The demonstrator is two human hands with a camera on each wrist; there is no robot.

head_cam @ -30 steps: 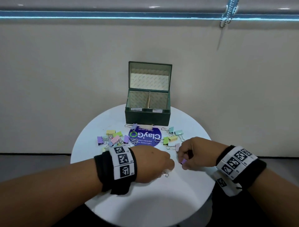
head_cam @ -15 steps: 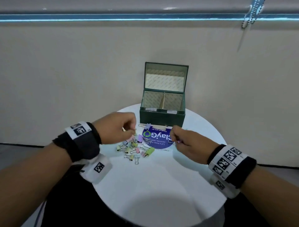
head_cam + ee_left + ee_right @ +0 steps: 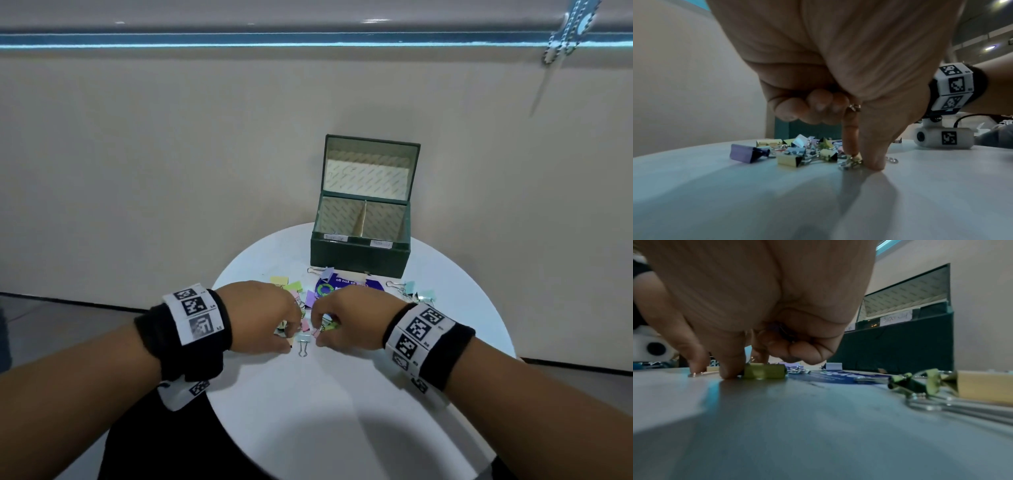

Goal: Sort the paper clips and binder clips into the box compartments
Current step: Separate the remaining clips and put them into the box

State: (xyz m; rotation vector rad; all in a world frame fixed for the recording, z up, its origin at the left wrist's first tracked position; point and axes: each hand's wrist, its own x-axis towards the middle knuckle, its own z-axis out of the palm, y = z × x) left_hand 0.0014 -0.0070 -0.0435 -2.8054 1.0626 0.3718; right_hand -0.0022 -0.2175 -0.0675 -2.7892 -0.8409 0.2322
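While both hands crowd the same heap, this is how it stands:

Left hand (image 3: 265, 317): thumb and forefinger tips down on the table (image 3: 342, 411), nipping a small silvery paper clip (image 3: 851, 161); other fingers curled into the palm.

Right hand (image 3: 346, 318): fingertips pressed to the tabletop just beside a green binder clip (image 3: 764, 373); something purple tucked in the curled fingers, though what it is I cannot tell.

Binder clips (image 3: 298, 294): pastel heap between and beyond the hands; a pale blue one (image 3: 303, 339) lies in the gap between them; a few more (image 3: 416, 291) sit apart to the right.

Box (image 3: 359, 260): green, lid up, at the far edge, two compartments, well behind the heap.
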